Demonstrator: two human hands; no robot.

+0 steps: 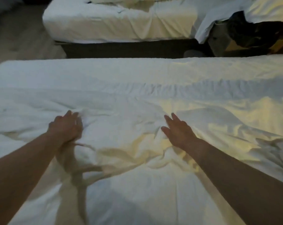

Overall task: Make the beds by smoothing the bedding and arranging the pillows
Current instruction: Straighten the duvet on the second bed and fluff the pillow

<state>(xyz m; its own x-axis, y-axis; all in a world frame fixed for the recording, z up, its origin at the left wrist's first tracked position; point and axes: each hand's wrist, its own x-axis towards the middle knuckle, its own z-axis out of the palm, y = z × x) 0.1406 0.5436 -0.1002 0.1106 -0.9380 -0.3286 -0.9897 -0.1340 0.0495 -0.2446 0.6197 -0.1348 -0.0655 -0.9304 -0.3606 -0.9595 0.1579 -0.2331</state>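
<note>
White duvet [137, 98] blurred; left hand [65, 125] fingertips indistinct

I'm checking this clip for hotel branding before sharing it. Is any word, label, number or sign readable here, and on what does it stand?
No text can be read in this view.
The white duvet in front shows no tag, print or stitched mark.
The far bed shows plain white bedding only.
The dark bundle at the upper right is too dim and blurred to tell whether it carries a label.
</note>
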